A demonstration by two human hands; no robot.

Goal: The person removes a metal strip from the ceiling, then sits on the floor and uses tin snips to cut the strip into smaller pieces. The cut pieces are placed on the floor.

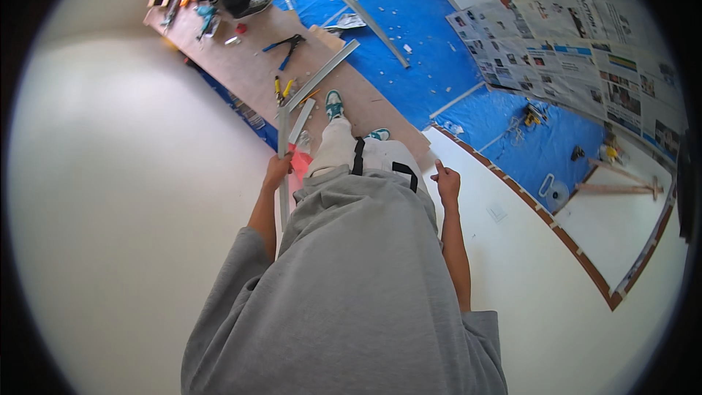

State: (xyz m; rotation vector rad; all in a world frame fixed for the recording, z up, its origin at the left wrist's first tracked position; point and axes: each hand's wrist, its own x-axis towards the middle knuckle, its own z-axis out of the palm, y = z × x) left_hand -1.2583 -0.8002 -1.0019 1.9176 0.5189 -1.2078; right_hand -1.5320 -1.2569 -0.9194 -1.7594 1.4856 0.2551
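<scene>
Your left hand (277,170) is closed around the grey metal strip (282,148), whose long axis runs straight ahead of you over the plywood board (248,73), while your right hand (446,183), loosely curled and empty, hangs well apart.

Bright even daylight, white wall nearly washed out, soft shadows, strong fisheye bending, black vignette corners, mild blur
</scene>
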